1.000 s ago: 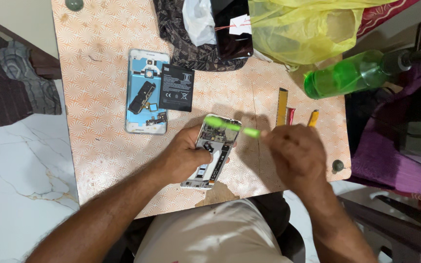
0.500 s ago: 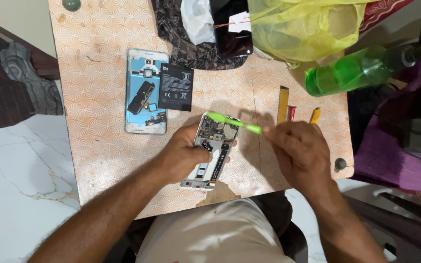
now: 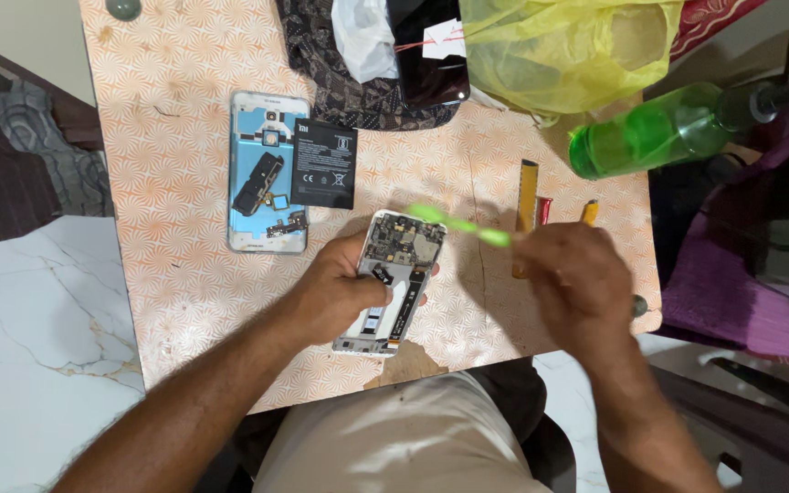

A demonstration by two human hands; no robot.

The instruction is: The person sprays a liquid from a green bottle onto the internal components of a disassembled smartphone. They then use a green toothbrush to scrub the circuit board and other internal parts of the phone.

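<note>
Two hands busy: left hand (image 3: 340, 292) grips opened phone (image 3: 393, 281) on patterned table (image 3: 175, 228); right hand (image 3: 577, 283) pinches green pry tool (image 3: 458, 225), tip over phone's top edge. Black battery (image 3: 323, 164) lies beside rear cover (image 3: 268, 171).

Even soft light, faint shadows, green tool (image 3: 458, 225) motion-blurred, edges perhaps slightly distorted

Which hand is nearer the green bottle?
Right. The right hand lies below and left of the green bottle; the left hand, holding the opened phone, is farther left.
</note>
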